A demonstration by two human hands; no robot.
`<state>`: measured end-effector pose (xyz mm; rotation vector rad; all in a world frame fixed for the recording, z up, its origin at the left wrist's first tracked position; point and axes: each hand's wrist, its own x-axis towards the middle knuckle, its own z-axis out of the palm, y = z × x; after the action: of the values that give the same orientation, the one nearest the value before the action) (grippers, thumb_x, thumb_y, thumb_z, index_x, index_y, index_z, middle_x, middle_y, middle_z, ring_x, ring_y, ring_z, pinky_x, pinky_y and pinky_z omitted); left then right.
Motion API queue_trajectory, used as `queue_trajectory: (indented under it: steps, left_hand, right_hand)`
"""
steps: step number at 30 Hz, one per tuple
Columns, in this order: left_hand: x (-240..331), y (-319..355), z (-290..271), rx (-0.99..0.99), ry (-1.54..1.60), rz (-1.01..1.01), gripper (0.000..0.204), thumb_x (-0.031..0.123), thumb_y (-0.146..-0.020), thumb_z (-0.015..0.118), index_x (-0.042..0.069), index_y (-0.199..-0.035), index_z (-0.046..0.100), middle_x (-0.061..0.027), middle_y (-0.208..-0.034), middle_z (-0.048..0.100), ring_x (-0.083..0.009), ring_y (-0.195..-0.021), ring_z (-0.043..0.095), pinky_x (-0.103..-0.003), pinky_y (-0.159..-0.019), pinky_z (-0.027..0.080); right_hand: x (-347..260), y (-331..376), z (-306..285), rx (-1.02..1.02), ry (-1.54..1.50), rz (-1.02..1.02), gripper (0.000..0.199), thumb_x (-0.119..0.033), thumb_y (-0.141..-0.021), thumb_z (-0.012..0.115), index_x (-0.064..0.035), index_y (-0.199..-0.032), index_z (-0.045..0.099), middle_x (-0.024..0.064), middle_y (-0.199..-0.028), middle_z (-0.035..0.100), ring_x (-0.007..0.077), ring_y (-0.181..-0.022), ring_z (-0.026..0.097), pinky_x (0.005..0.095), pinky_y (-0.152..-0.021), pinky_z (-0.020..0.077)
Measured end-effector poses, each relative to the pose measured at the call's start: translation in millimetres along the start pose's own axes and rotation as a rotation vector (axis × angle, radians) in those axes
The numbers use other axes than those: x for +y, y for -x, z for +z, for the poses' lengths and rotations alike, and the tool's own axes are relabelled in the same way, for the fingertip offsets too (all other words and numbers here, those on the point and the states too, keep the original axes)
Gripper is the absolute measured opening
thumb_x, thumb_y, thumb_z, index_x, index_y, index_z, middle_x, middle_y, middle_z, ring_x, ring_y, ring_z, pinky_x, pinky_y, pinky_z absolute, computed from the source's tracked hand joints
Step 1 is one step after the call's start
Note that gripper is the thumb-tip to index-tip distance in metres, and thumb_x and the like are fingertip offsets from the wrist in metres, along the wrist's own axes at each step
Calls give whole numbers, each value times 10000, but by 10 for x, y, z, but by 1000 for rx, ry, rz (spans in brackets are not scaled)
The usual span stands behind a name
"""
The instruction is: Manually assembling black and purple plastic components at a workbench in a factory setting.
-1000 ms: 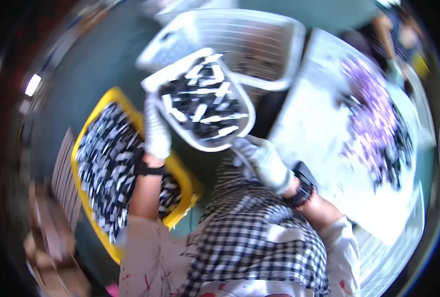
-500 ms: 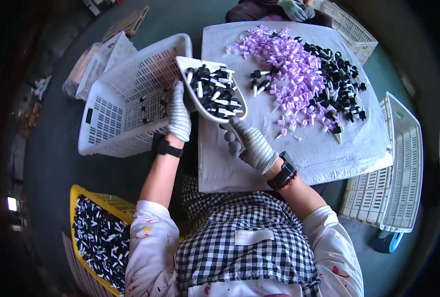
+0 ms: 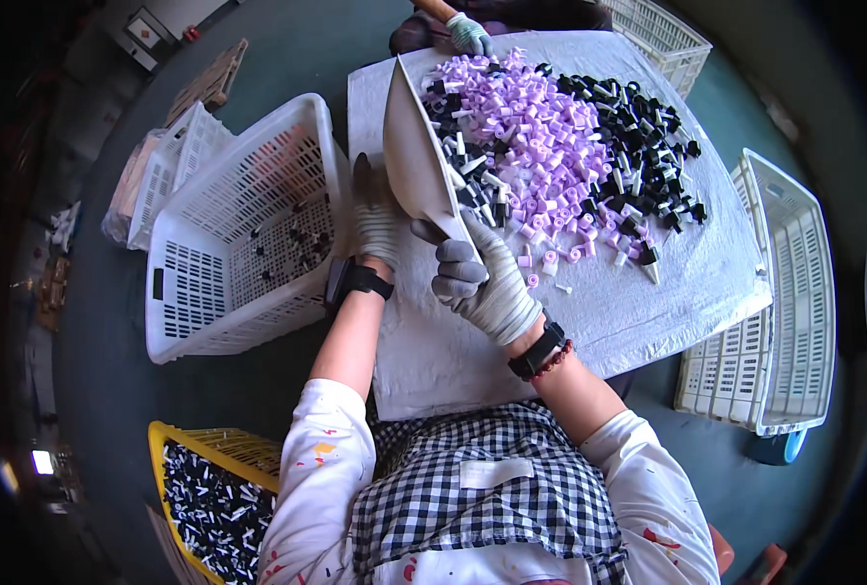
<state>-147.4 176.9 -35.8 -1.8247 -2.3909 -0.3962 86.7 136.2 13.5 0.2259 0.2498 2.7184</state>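
Note:
A white scoop (image 3: 416,156) is tipped on its side over the left part of the table, its outer face toward me. My right hand (image 3: 482,278), in a grey-and-white glove, is closed round its handle. Black caps with white stems (image 3: 470,164) lie along the scoop's lower lip, against a heap of lilac caps (image 3: 540,136). Close to the scoop's left side is my gloved left hand (image 3: 376,219), its visible fingers stretched out; part of it is in shadow. More black caps (image 3: 638,146) lie right of the lilac heap.
Left of the covered table (image 3: 648,307) stands a white basket (image 3: 194,302) with a few black caps inside. A yellow basket (image 3: 160,458) of black-and-white pieces is at lower left. White crates (image 3: 799,292) stand at right. Across the table, another person's gloved hand (image 3: 470,35) reaches the heap's edge.
The scoop has swung from lying level and full to tipped on its side, and its black caps now lie on the table. Both hands turned with it; the other person's hand came to the heap.

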Motion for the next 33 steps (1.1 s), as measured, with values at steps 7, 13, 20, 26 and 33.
queue_trajectory:
  steps: [7,13,20,26,33]
  left_hand:
    - [-595,-18,494,197,775,142,549,196,-1095,405,43,-1615,319,-174,-1568,436,-347,-1496,376,-511,-1269,298]
    - [69,68,154,351,630,24,625,452,-1050,536,55,-1529,477,-262,-1321,634,-414,-1217,614,-510,-1057,459]
    - [547,712,-639,212,509,64,639,450,-1045,592,72,-1547,475,-254,-1312,677,-397,-1137,688,-454,-966,531]
    - [896,1354,-539,69,270,380,1137,589,-725,864,231,-1666,335,-216,-1728,198,-469,-1589,166,-714,-1227,185]
    - [1070,939,-398,103,88,592,894,706,-769,763,323,-1545,536,-185,-1689,292,-453,-1558,210,-728,-1213,147]
  right_hand:
    - [160,-71,254,-162,-122,76,629,-408,-1145,428,111,-1501,425,-72,-714,490,23,-462,385,234,-472,355]
    - [95,90,528,-213,31,9,620,-415,-1139,454,81,-1511,437,-76,-695,473,19,-433,343,226,-459,348]
    - [-451,1122,1121,197,711,-567,633,-444,-1106,521,-20,-1563,411,-90,-665,416,3,-449,329,192,-418,281]
    - [-1520,2413,1047,680,1023,-1159,547,-460,-1049,647,-71,-1430,592,-67,-702,474,39,-480,354,191,-433,280]
    - [-2408,3458,768,1277,1060,-1449,404,-559,-967,736,-165,-975,646,-19,-671,573,88,-460,465,252,-419,376]
